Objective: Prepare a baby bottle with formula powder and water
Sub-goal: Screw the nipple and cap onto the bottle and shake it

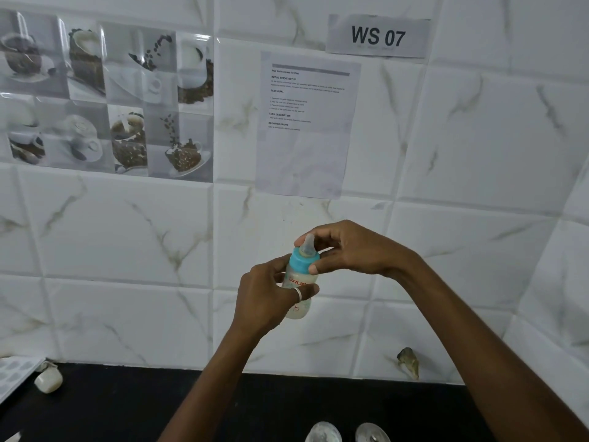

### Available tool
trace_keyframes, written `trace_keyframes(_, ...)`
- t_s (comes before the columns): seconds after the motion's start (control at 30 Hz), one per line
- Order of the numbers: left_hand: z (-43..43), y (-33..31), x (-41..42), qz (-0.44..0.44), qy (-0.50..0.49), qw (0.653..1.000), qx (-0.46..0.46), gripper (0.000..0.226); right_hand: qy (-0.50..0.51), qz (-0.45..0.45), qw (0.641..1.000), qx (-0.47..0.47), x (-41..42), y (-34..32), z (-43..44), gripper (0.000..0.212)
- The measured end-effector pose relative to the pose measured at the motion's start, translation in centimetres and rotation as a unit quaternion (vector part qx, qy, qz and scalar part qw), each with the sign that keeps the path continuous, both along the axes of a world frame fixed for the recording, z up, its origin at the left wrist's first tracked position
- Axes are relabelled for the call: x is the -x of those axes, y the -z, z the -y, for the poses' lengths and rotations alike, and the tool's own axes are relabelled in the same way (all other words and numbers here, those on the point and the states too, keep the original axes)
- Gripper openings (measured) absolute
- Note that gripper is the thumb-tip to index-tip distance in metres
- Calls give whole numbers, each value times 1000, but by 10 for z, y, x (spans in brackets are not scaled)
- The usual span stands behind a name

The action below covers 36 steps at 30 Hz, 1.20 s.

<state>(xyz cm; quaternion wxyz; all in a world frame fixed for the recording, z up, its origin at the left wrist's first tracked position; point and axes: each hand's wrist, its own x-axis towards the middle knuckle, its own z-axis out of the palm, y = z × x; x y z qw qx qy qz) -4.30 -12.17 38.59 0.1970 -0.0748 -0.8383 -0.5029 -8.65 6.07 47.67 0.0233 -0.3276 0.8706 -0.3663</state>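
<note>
the left hand (267,298) holds the bottle (299,282) up in the air in front of the tiled wall (127,250), well above the black tabletop (127,403). its fingers (307,290) are curled round the clear body. one of them, which wears a ring (298,295), lies across the front just under the red lettering. the bottle stands nearly upright, its top leaning a little to the right, and a pale milky liquid shows inside.

the right hand (353,250) comes in from the right at the top of the bottle. its fingers (318,267) are bent round the blue collar (302,260): the thumb presses on the near side, and the others arch over and behind the clear teat (307,245) that rises out of the collar. the two hands are close together, the right just above the left.

far below and to the left of the fingers, a small white pot (48,380) lies on its side on the tabletop beside a pale tray (16,374) with oval hollows. below the fingers, at the bottom edge of the view, two round metal lids (323,433) are cut off. above the fingers a printed sheet (307,122) is stuck to the wall, with a label (377,36) reading "ws 07" higher up to the right and coffee picture tiles (105,94) to the left.
</note>
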Motion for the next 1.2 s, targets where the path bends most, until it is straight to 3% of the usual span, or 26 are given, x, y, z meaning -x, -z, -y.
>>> trace_keyframes(0.3,1,2,3,17,21,999,-17,66,-22,41,995,88,3,-1,-10,43)
trace_keyframes(0.67,-4,5,8,-6,9,999,-30,60,3,26,998,60,5,10,-3,38)
trace_keyframes(0.93,-8,12,8,-41,-33,998,-43,61,100,-24,989,103,-3,32,10,39)
trace_keyframes(1.2,-14,15,5,-61,-57,995,-51,61,239,-104,942,213,-20,63,33,39)
